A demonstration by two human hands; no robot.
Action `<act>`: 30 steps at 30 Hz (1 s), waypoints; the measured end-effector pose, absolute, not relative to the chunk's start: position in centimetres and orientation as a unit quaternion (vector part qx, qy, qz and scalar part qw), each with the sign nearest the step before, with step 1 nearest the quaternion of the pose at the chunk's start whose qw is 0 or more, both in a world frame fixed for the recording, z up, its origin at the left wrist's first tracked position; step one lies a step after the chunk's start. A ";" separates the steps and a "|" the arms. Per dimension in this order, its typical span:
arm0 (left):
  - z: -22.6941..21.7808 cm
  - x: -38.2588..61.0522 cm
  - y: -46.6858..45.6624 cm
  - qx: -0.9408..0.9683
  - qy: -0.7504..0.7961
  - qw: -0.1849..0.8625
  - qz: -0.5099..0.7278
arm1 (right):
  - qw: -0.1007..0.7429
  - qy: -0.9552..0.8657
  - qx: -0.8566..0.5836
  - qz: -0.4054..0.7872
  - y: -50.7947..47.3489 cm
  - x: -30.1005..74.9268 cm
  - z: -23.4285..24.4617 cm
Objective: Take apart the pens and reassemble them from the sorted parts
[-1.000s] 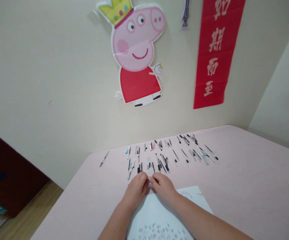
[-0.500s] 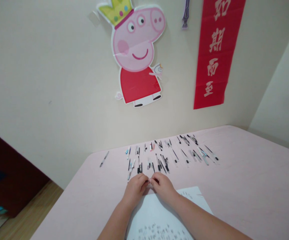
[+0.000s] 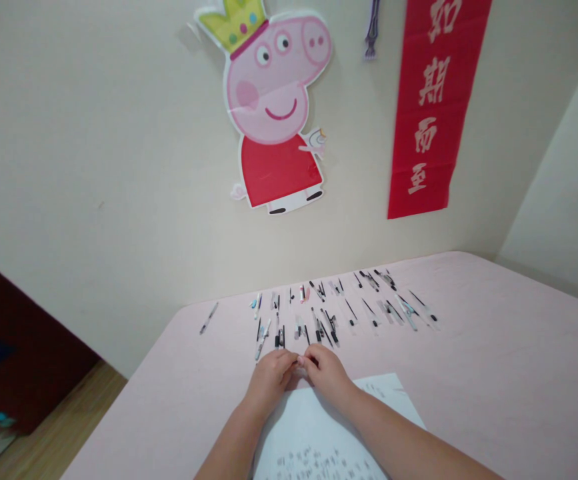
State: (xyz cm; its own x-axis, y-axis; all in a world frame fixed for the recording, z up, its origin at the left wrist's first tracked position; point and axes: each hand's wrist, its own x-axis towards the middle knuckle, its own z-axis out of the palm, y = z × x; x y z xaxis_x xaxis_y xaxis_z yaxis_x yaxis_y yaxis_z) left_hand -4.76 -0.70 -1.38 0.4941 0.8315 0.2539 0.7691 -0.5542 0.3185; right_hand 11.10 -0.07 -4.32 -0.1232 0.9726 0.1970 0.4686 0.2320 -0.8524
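Observation:
My left hand (image 3: 270,379) and my right hand (image 3: 325,372) meet fingertip to fingertip just above a white sheet of paper (image 3: 319,433) with handwriting. Both hands are pinched on a small slim object between them, too small to name. Just beyond the fingers lie rows of pens and pen parts (image 3: 329,313) spread across the pink table (image 3: 493,373). One single pen (image 3: 209,318) lies apart at the far left.
The table stands against a cream wall with a cartoon pig cutout (image 3: 273,107) and a red banner (image 3: 431,107). The table's left edge drops to a wooden floor (image 3: 59,433), beside dark furniture (image 3: 13,353).
Both hands have shifted slightly away from me, toward the rows of pens, staying pinched together. Nothing else has moved.

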 end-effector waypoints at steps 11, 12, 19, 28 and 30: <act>-1.1 -5.5 -0.3 0.844 0.456 0.045 0.279 | 0.457 -0.652 -0.507 0.331 0.0 11.4 -4.3; -0.9 -5.6 -0.3 0.842 0.456 0.030 0.287 | 0.467 -0.642 -0.505 0.338 0.1 11.4 -4.3; -0.2 -5.0 -0.3 0.743 0.488 0.108 0.445 | 0.499 -0.607 -0.485 0.382 0.2 11.3 -4.2; -0.6 -3.6 0.1 0.394 0.463 0.477 0.634 | 0.465 -0.656 -0.472 0.361 0.1 11.4 -4.4; -0.7 -3.5 0.2 0.360 0.438 0.521 0.638 | 0.454 -0.662 -0.473 0.363 0.0 11.4 -4.4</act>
State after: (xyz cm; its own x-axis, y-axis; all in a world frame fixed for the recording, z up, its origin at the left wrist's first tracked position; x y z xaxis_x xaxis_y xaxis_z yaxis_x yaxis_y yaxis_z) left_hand -3.50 0.21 -0.74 -0.1994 0.9799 0.0025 -0.3494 -0.0735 0.9341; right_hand 11.43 0.00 -4.36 -0.1411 0.9556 0.2585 0.2965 0.2900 -0.9099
